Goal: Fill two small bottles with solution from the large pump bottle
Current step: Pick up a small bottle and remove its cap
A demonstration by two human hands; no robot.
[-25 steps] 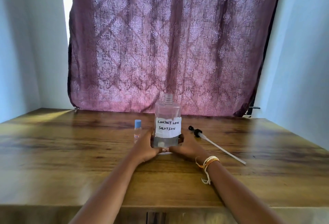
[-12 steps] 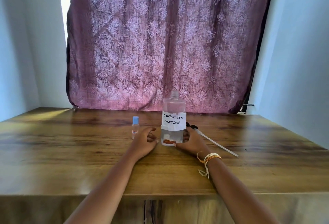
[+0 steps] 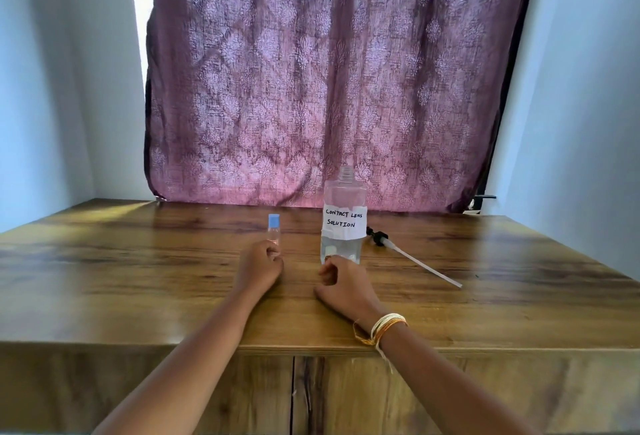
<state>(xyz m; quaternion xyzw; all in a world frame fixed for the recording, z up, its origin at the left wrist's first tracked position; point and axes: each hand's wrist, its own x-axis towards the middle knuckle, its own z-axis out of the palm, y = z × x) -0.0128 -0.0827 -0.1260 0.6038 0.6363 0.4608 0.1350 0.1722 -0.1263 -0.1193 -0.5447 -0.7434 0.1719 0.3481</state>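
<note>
The large clear bottle (image 3: 343,223), labelled "CONTACT LENS SOLUTION", stands upright on the wooden table (image 3: 138,279) with its neck uncapped and liquid in its lower part. Its black pump head with a long white tube (image 3: 415,260) lies on the table to the right. One small clear bottle with a blue cap (image 3: 273,228) stands left of the large bottle. My left hand (image 3: 259,270) has its fingertips curled round this small bottle's lower part, which it hides. My right hand (image 3: 343,284) rests loosely curled on the table just in front of the large bottle, holding nothing.
A purple patterned curtain (image 3: 329,81) hangs behind the table, between pale walls on both sides. The table's front edge (image 3: 311,350) runs above cabinet doors. Yellow bangles and a thread (image 3: 384,327) circle my right wrist.
Both hands let go of the large bottle, which now stands on the table. My left hand moved left to the small bottle. My right hand drew back toward me.
</note>
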